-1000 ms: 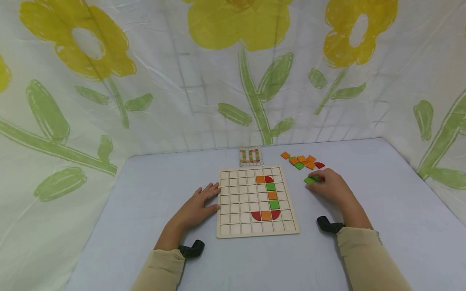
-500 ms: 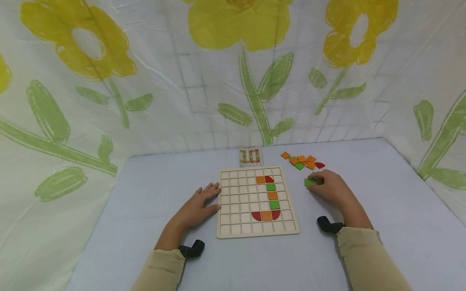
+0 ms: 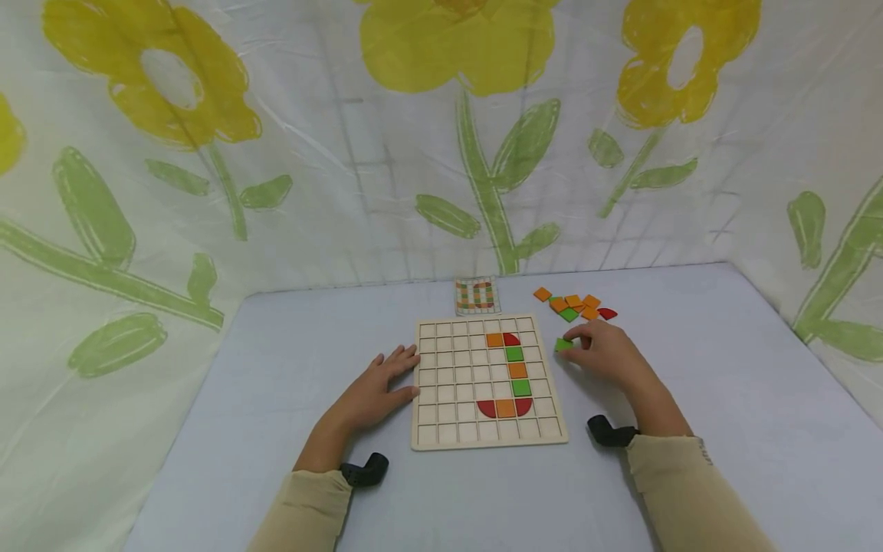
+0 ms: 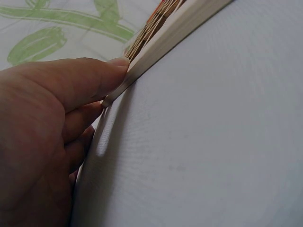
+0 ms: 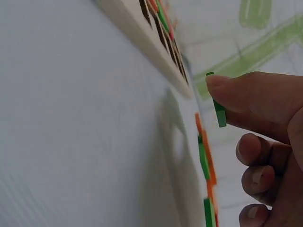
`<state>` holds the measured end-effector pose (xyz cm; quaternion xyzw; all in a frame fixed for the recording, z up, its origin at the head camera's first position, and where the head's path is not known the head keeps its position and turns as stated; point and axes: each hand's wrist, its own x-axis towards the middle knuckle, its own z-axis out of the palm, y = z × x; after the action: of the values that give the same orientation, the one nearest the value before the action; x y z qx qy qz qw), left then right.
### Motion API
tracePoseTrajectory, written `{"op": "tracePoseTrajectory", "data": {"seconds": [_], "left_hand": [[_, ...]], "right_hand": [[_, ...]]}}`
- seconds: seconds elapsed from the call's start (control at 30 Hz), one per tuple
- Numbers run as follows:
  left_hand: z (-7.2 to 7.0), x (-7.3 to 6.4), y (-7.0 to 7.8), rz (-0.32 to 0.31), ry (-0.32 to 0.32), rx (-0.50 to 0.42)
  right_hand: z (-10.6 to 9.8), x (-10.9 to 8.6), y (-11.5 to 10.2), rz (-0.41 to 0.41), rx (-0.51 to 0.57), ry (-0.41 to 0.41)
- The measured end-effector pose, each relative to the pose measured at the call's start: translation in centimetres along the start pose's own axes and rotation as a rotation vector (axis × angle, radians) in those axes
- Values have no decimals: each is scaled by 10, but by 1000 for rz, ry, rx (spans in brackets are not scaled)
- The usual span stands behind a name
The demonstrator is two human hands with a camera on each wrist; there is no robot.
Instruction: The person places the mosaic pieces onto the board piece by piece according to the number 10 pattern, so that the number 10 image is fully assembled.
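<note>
Between thumb and forefinger, my right hand [image 3: 602,353] pinches a green square tile [image 3: 563,345], held just off the right edge of the gridded wooden board [image 3: 441,376]. The right wrist view shows this tile [image 5: 220,116] raised above the table, seen nearly edge-on, while the other fingers curl loosely. My left hand [image 3: 375,392] lies at the board's left edge with fingers spread; in the left wrist view the thumb [image 4: 106,73] touches the board's side. Orange and green squares and red quarter-round tiles [image 3: 487,409] fill a hook-shaped line of cells on the board.
Beyond my right hand lies a loose heap of orange and green square tiles [image 3: 573,302], with a red quarter-round tile [image 3: 608,313] beside it. A small pattern card [image 3: 477,297] sits behind the board. A flower-painted curtain [image 3: 310,230] closes off the table's back.
My right hand has brought the green tile left, closer to the board. Earlier a second bit of green showed by its fingers; now one tile shows. My left hand stays in place.
</note>
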<state>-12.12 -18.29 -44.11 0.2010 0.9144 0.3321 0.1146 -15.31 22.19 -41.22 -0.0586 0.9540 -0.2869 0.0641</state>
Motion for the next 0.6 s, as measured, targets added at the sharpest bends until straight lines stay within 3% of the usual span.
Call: {"op": "tracePoseTrajectory", "data": {"seconds": [0.33, 0.6], "left_hand": [[-1, 0, 0, 2, -7, 2], [-1, -1, 1, -12, -7, -20]], "right_hand": [[40, -10, -64, -246, 13, -100], [59, -17, -91, -264, 54, -189]]}}
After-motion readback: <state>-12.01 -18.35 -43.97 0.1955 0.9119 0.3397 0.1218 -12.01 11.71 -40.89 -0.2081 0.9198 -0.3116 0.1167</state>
